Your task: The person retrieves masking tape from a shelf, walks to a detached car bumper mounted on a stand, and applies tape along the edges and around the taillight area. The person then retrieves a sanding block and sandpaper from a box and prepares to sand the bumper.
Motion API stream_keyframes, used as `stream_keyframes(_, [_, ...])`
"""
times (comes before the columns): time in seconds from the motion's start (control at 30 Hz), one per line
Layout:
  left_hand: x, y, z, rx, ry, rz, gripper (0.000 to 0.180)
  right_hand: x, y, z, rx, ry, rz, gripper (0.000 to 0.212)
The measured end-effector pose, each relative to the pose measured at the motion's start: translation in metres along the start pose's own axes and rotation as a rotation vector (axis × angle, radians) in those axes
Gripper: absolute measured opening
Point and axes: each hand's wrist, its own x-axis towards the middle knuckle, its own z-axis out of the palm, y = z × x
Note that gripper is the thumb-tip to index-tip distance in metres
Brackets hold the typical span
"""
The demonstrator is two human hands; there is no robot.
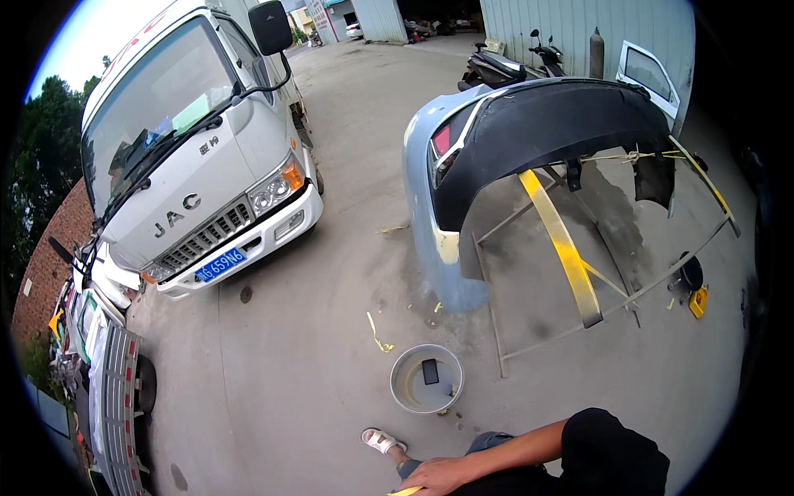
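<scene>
My right hand is low in the picture, at the lower edge, with the forearm coming in from the right. Its back faces up, and a flat yellow piece shows under the fingers, partly cut off by the frame. My left hand is out of view. Ahead of my sandalled foot stands a round grey basin with a dark rectangular block in it. Beyond it, a light-blue and black car body part, apparently a bumper, rests on a metal stand. A yellow-edged strip hangs across that stand.
A white truck is parked at the left, near a grey truck bed. Behind the stand are a motor scooter, a gas cylinder and a white car door. A yellow object lies at the right. Yellow scraps litter the concrete.
</scene>
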Motion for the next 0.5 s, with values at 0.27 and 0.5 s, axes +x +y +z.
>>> stream_keyframes(0.27, [0.262,0.152,-0.069,0.387,-0.36,0.217,0.031,0.188,-0.019,-0.074,0.06,0.403,0.182,0.042])
stream_keyframes(0.5, [0.417,0.295,0.031,0.735,-0.828,0.673,0.035,0.256,0.001,-0.155,0.206,0.895,0.421,0.044])
